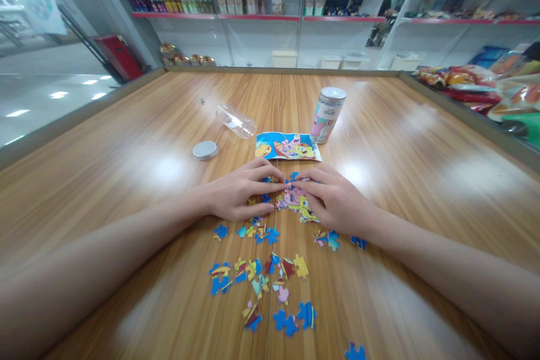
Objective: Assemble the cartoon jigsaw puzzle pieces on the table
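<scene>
Partly joined jigsaw pieces (291, 198), pink and yellow with cartoon figures, lie flat on the table between my hands. My left hand (242, 190) is stretched out from the left, fingers apart, its index fingertip touching the top of the joined pieces. From the other side my right hand (340, 201) rests its index fingertip on the same spot, thumb apart and covering part of the puzzle. Loose blue pieces show partly under my left hand. More loose puzzle pieces (259, 283) are scattered nearer to me. Just beyond my fingers lies a picture sheet (289, 146) with a similar cartoon.
A lidded puzzle can (327, 115) stands at the sheet's right corner. Left of the sheet, a clear plastic cylinder (236, 121) lies on its side near a silver lid (205, 150). Packaged snacks (468, 84) border the wooden table (400, 180) on the right.
</scene>
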### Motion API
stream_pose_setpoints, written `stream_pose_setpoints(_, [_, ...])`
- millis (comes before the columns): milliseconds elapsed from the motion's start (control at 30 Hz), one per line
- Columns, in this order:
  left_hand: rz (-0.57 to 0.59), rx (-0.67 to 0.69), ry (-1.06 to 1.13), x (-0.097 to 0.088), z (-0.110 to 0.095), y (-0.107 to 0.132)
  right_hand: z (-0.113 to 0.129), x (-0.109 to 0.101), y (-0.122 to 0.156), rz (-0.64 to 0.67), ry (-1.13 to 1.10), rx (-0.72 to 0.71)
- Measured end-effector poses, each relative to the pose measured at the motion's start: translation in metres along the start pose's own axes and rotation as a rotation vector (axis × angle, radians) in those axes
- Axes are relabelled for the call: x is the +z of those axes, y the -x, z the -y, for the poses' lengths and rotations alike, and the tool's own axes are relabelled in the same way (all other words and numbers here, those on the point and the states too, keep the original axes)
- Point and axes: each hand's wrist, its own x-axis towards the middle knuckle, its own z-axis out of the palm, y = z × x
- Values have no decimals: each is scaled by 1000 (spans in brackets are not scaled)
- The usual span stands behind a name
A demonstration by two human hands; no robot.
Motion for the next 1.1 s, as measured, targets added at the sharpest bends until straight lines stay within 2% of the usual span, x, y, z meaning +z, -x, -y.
stream_pose_setpoints(833, [2, -2, -30, 1, 1, 1, 1, 1, -1, 24, 40, -19])
stream_pose_setpoints(900, [-12, 0, -27, 1, 1, 1, 2, 0, -1, 0, 21, -8])
stream_pose_setpoints(1033, [-29, 28, -24, 1, 1, 1, 5, -2, -1, -149, -31, -7])
stream_pose_setpoints(1100, [-23, 33, -21, 1, 2, 1, 7, -3, -1, -160, -38, -16])
